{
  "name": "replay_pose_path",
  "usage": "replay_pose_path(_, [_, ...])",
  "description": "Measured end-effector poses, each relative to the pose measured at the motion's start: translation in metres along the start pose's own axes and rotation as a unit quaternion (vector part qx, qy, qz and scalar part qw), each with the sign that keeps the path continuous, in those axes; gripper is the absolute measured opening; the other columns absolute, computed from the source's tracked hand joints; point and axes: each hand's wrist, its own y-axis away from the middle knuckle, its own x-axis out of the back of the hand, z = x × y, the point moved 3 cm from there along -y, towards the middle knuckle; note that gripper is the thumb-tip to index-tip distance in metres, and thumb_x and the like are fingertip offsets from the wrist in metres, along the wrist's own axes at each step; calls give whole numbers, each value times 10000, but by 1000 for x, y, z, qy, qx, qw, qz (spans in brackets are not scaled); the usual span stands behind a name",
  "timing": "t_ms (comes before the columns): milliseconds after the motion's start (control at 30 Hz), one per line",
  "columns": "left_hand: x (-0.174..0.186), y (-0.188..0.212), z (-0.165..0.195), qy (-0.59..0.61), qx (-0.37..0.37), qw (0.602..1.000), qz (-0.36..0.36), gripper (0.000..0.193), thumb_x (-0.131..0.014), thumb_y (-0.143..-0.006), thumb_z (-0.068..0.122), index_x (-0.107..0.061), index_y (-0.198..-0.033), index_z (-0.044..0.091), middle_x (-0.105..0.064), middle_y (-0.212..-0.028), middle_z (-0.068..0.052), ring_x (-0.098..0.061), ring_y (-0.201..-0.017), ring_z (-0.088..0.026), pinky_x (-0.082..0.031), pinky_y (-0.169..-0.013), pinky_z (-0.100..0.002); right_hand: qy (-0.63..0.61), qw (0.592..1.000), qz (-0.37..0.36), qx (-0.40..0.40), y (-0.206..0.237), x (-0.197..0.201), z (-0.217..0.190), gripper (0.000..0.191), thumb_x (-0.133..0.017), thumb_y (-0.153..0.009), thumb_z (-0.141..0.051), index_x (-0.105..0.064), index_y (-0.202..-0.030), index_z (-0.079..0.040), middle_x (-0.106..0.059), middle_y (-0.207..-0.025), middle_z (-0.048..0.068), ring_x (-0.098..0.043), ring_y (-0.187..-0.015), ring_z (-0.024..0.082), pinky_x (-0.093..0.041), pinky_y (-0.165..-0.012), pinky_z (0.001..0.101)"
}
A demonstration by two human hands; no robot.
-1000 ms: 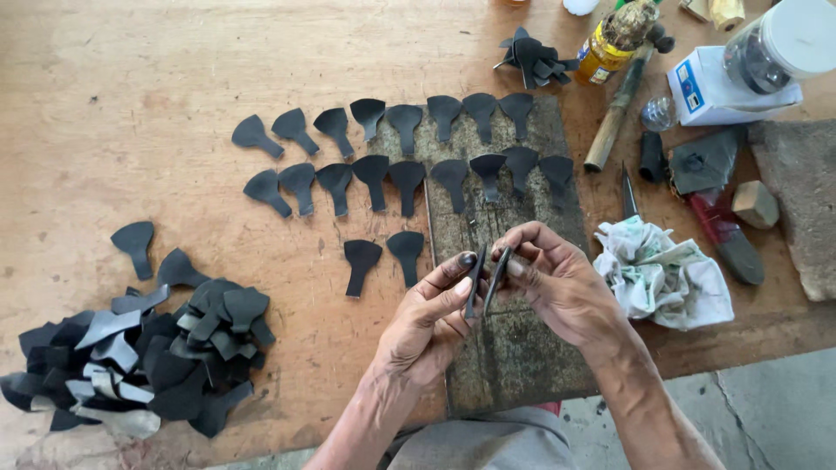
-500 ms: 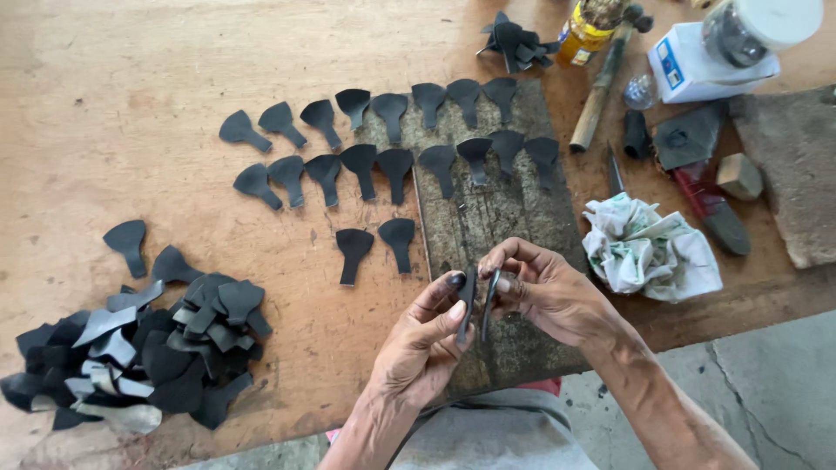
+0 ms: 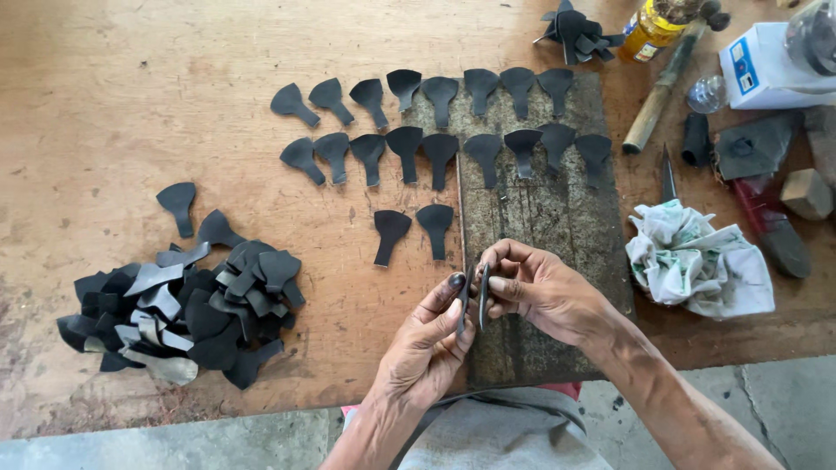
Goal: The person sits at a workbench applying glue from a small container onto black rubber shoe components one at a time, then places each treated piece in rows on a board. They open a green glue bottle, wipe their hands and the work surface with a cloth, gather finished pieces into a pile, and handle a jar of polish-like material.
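Pinching two thin dark cut pieces [image 3: 475, 296] edge-on between them, the left hand [image 3: 427, 352] and right hand [image 3: 544, 292] meet just above the near edge of the dark work board [image 3: 557, 226]. Each grip is closed on the pieces, thumb and fingertips pressed to the flat faces. The pieces stand side by side with their long axis running away from the person, narrow ends pointing toward the far rows.

Beyond the board's near half, two rows of black spade-shaped cutouts [image 3: 440, 122] lie across board and wooden counter [image 3: 131, 78], stems pointing toward the person, with two more [image 3: 414, 231] just left of the board. Well left of the board sits a loose heap of black cutouts [image 3: 183, 309]. Right of the board lie a crumpled rag [image 3: 697, 265], a knife [image 3: 668, 174] and a yellow bottle [image 3: 653, 30]. Concrete floor [image 3: 174, 439] shows below the counter.
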Motion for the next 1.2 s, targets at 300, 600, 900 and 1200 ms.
replay_pose_path(300, [-18, -5, -6, -13, 3, 999, 43, 338, -688, -896, -32, -637, -1228, 7, -695, -1066, -84, -713, -859, -117, -624, -743, -200, -30, 999, -30, 0, 2, 7, -10, 279, -742, -900, -75, -624, -1140, 4, -716, -983, 90, -733, -863, 155, -640, -740, 277])
replay_pose_path(600, [-27, -9, -13, -23, -2, 999, 38, 357, -706, -885, -33, -633, -1234, -13, -692, -1050, -106, -715, -825, -123, -630, -720, -205, -81, 995, -64, -14, 5, 18, -10, 273, -747, -925, -66, -613, -1155, -6, -714, -1012, 83, -730, -921, 159, -634, -783, 292])
replay_pose_path(900, [-46, -19, -9, -38, 2, 999, 23, 357, -693, -881, -46, -634, -1233, -27, -703, -1049, -102, -716, -834, -137, -626, -711, -230, -69, 997, -47, 0, 7, 17, -25, 255, -749, -955, -58, -613, -1166, -16, -699, -1034, 65, -711, -945, 147, -620, -796, 297])
replay_pose_path(1200, [-108, -71, 25, -96, -48, 994, -31, 328, -718, -847, -81, -656, -1167, -36, -699, -1058, -117, -701, -867, -161, -618, -706, -278, 119, 963, 55, 234, -20, 68, -149, 171, -691, -1018, -31, -675, -1188, -22, -699, -1025, 78, -676, -860, 138, -599, -743, 268])
